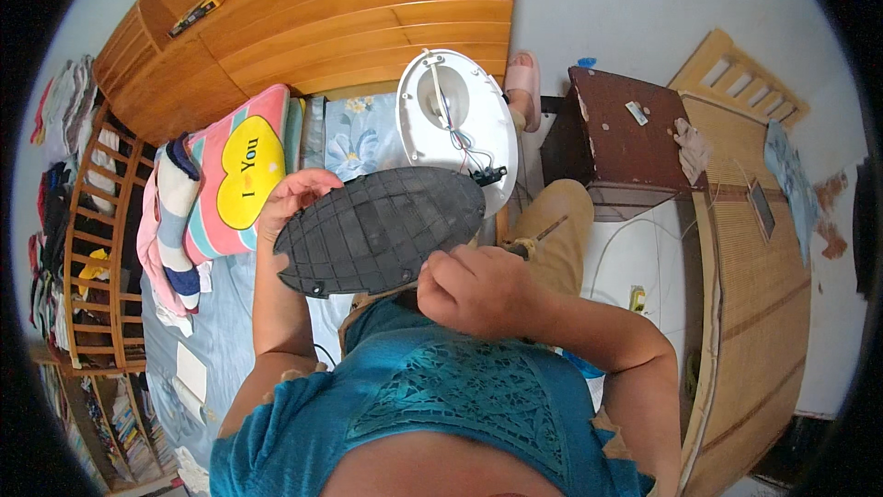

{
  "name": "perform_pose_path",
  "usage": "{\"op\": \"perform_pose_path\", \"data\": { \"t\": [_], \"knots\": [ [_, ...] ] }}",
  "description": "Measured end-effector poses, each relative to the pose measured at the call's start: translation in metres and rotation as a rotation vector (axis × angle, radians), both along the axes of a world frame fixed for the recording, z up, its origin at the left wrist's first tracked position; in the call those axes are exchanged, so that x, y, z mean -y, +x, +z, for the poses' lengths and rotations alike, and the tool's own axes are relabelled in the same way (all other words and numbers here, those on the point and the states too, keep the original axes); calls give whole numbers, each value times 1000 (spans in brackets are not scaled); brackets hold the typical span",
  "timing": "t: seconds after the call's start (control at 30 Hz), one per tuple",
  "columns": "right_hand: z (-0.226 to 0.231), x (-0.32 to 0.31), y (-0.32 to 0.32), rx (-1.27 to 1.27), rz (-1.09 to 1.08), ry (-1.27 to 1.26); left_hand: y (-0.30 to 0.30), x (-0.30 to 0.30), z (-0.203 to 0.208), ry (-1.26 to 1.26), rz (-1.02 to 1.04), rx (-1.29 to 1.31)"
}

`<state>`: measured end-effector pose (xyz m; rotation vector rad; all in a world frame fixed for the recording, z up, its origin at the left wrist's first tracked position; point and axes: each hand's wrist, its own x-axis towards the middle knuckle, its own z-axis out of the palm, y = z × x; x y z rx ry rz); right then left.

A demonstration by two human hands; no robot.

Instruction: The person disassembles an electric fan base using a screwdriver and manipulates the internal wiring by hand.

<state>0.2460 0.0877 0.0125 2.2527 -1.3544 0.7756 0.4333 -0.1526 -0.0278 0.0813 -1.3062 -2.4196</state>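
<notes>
My left hand [296, 192] grips the upper left edge of a black oval plastic cover [382, 230], whose ribbed, gridded side faces up. At the cover's lower right edge, my right hand [474, 290] is closed in a fist. From that fist a screwdriver [549, 228] sticks out, its thin shaft pointing up and to the right; most of its handle is hidden. Just beyond the cover lies a white oval plastic housing [485, 125], open side up, with a round hollow, wires and a small black part [494, 175] at its near edge. The cover overlaps the housing in view.
A striped pillow [271, 111] and folded bedding lie on the blue bed sheet [244, 313] at left. A wooden headboard [368, 33] stands at the far side. To the right are a dark brown cabinet [625, 134] and a bed with a woven mat [754, 313].
</notes>
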Motion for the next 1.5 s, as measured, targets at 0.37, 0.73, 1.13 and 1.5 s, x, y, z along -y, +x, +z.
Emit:
{"op": "perform_pose_path", "data": {
  "t": [0.37,0.73,1.13,1.5],
  "knots": [
    [15,2,-7,128,-81,138,33,52,-28,-301,233,14],
    [11,-8,-47,403,-382,42,35,71,-70,111,449,15],
    [17,-4,-68,401,-462,-64,30,78,-128,240,628,182],
    [13,-3,-82,534,-494,-58,17,82,-99,194,652,-8]
  ]
}}
